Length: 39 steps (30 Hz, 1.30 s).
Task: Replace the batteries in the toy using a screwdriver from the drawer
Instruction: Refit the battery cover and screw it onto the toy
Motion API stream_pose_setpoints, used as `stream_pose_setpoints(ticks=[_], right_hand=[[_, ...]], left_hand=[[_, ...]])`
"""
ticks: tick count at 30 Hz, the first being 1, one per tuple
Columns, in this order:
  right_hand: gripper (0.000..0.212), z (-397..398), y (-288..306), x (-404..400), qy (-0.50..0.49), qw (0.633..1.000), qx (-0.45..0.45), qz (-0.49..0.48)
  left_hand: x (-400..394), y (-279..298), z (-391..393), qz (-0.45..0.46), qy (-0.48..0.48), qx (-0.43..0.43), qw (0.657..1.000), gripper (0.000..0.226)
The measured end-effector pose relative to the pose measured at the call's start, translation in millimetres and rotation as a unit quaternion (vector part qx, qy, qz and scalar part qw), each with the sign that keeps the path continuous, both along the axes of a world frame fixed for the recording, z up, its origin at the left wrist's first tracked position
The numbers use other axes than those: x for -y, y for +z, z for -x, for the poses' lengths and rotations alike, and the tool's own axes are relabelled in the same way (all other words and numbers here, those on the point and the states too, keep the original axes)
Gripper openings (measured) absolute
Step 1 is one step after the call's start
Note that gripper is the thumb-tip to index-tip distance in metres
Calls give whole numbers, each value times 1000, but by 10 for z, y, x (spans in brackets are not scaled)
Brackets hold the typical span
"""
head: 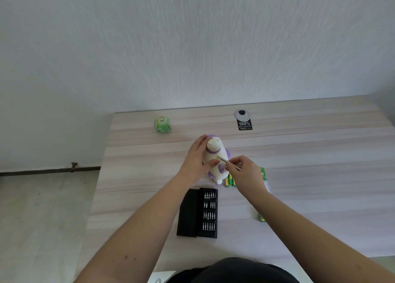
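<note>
In front of a pale wall (192,47) we see a big wooden table (299,154) with light stripes in the wood. At the bottom edge of the view there is a bit of dark clothing (235,270), and two bare arms reach out from it over the table.

Next in size is a black case (197,213) lying open near us. Its right half holds rows of small silver bits, and its left half is plain black.

Past the case, in the middle of the table, we see the toy (215,160). It is white with purple patches and looks like a small animal lying on its back. The left hand (195,161) wraps round the toy's left side, with the thumb pressed on its belly. The right hand (245,173) pinches a thin silver screwdriver (223,159) between its curled fingers. The tip of the screwdriver touches the middle of the toy.

Far back on the left sits a small green pack (162,124). Far back on the right we see a round grey cap (242,114) set in the table, with a black sticker (245,125) just below it.

Just beside the toy and partly under the right hand lie a few green and yellow batteries (230,180). A green battery packet (263,172) peeks out past the right wrist, and one more green bit (261,218) shows lower down beside the right arm
</note>
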State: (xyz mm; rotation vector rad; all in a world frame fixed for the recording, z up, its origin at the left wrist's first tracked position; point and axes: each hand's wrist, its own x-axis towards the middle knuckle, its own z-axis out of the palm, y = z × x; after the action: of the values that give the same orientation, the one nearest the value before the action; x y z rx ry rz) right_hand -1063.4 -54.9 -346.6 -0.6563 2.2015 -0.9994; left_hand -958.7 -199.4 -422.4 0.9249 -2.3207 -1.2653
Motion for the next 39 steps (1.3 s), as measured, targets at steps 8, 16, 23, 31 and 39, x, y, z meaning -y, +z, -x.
stream_pose_setpoints(ticks=[8,16,23,31,39], right_hand=[[13,8,-4,13,2,1000,-8,-5],[15,37,-12,35,17,999,-24,-20],[13,69,-8,75,25,999,-23,-30],[10,204,115,207,88,990,-70,-87],[23,367,382,461,252,909,-272,-193]], left_hand=[[-3,-8,-5,8,2,-2,1000,82],[-4,-6,8,7,5,1,1000,80],[-20,22,16,11,3,0,1000,81],[-12,15,38,27,-2,13,1000,75],[-4,23,56,75,-9,10,997,69]])
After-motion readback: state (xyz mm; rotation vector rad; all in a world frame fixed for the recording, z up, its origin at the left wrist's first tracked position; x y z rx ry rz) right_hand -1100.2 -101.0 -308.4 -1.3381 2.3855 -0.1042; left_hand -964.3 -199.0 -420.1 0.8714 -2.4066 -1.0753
